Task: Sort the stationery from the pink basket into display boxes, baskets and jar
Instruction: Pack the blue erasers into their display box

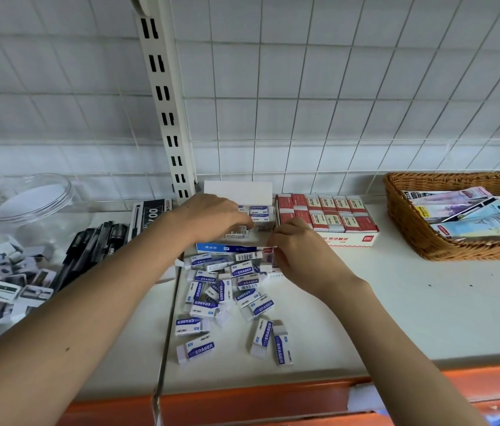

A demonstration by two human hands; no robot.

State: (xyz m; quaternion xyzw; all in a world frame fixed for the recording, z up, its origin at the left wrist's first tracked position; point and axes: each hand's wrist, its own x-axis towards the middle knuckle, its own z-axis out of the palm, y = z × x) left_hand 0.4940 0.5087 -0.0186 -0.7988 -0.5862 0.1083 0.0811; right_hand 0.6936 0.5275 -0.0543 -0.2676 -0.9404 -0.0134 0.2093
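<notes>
Loose blue-and-white erasers (230,299) are scattered on the shelf (396,302), nearest. A row of erasers is pinched between left hand (211,219) and right hand (297,244) over the blue display box (227,249). Rows should be seated flush, labels aligned.

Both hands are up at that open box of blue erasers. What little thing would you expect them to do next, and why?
Probably set the erasers they hold into the blue display box and press them level. The left hand and right hand meet over its open top, a few erasers already sit at its back, and a loose pile of blue erasers waits on the shelf just in front.
</notes>
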